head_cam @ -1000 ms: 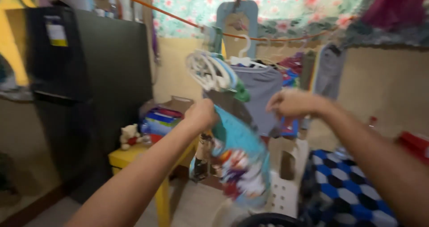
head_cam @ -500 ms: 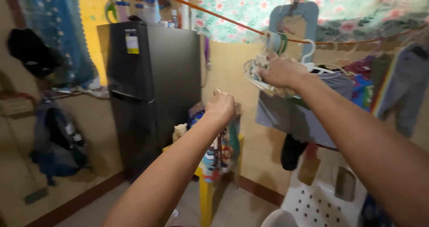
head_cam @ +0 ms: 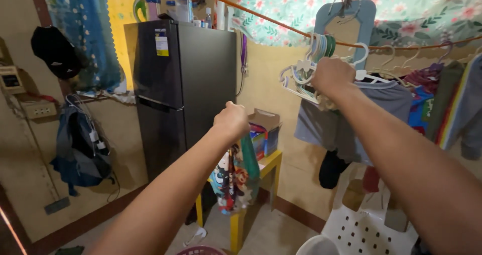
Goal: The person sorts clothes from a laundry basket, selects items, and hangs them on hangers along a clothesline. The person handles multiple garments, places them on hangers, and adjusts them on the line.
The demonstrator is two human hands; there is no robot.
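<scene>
Printed cloth (head_cam: 232, 177), teal with cartoon colours, hangs bunched from our left hand (head_cam: 232, 120), which is clenched around its top edge at the centre of the frame. Just behind it stands a yellow table (head_cam: 266, 163) carrying an open cardboard box (head_cam: 265, 120); at lower right we see a white perforated plastic chair (head_cam: 361, 230). Our right hand (head_cam: 332, 75), upper right of centre, is closed on a bunch of white plastic hangers (head_cam: 297, 80) that hang from an orange line (head_cam: 281, 23) crossing the top of the frame. Beside them on that line hang a grey shirt (head_cam: 386, 99) and more clothes towards the right edge. Farther back, a black fridge (head_cam: 186, 89) with bottles on top stands against the yellow wall, and a blue bag (head_cam: 78, 144) hangs at left.
</scene>
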